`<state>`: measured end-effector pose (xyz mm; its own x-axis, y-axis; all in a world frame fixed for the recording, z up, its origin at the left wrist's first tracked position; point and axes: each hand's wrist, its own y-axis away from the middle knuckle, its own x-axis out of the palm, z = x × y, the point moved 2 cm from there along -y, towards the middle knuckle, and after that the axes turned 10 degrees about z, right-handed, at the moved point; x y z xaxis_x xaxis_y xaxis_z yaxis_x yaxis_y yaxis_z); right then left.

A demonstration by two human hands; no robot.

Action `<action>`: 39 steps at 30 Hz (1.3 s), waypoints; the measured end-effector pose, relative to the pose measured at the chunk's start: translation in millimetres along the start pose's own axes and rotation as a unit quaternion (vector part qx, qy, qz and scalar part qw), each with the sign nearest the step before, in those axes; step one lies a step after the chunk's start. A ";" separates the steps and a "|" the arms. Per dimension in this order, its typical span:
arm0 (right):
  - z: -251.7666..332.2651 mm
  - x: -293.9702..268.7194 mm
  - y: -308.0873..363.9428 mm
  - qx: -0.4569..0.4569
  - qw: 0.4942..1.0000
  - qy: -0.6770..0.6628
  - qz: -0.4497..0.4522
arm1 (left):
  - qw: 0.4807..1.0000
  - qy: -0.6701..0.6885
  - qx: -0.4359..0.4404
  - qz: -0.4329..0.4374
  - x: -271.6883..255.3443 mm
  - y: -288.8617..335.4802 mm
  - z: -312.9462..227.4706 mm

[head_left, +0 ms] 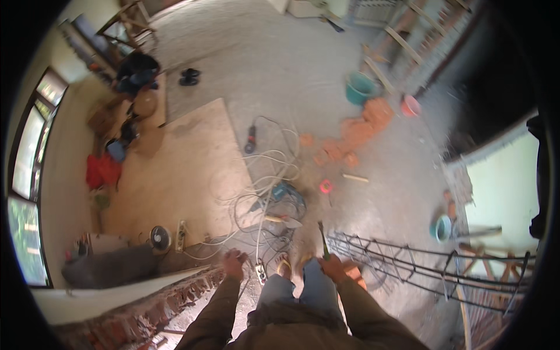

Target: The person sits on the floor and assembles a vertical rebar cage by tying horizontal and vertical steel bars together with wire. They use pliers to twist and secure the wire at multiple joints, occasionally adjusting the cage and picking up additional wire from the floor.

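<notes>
My right hand (333, 267) is closed around the handle of a hammer (322, 238) whose head points away from me, right beside the near end of a long steel rebar cage (420, 265) lying on the concrete floor. My left hand (234, 262) hangs loosely curled with nothing in it, above the top of a low brick wall (175, 297). My legs and sandalled feet (284, 267) stand between the two hands. A white power strip (261, 272) lies by my left foot.
Tangled white cables (268, 175), a blue power drill (283, 192), a trowel (286, 220) and an angle grinder (251, 140) lie ahead. A plywood sheet (186, 169) covers the floor left. Broken bricks (361, 131), a teal bucket (359, 87) and a pink bowl (410, 105) sit far right.
</notes>
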<state>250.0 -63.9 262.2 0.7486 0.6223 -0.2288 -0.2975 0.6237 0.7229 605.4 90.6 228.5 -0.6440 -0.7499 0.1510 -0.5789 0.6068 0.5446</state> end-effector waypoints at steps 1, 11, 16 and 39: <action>5.8 -1.0 -14.3 0.032 0.998 -0.046 -0.003 | 0.983 0.166 -0.060 -0.055 -3.7 1.8 -1.7; 30.2 -60.3 -150.4 0.228 0.950 -0.209 -0.041 | 0.969 0.200 -0.056 -0.131 -5.2 -31.4 -7.3; 7.3 -130.8 -211.4 0.259 0.920 -0.288 -0.063 | 0.950 0.220 -0.117 -0.188 20.9 -74.6 -13.1; -35.3 -251.6 -217.5 0.175 0.976 0.047 -0.120 | 0.955 0.078 -0.137 0.250 459.6 -411.6 -220.3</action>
<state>105.5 -339.4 139.5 0.7094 0.5294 -0.4653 0.1117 0.5675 0.8158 657.9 -561.8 255.6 -0.7105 -0.4269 0.5594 -0.0508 0.8240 0.5643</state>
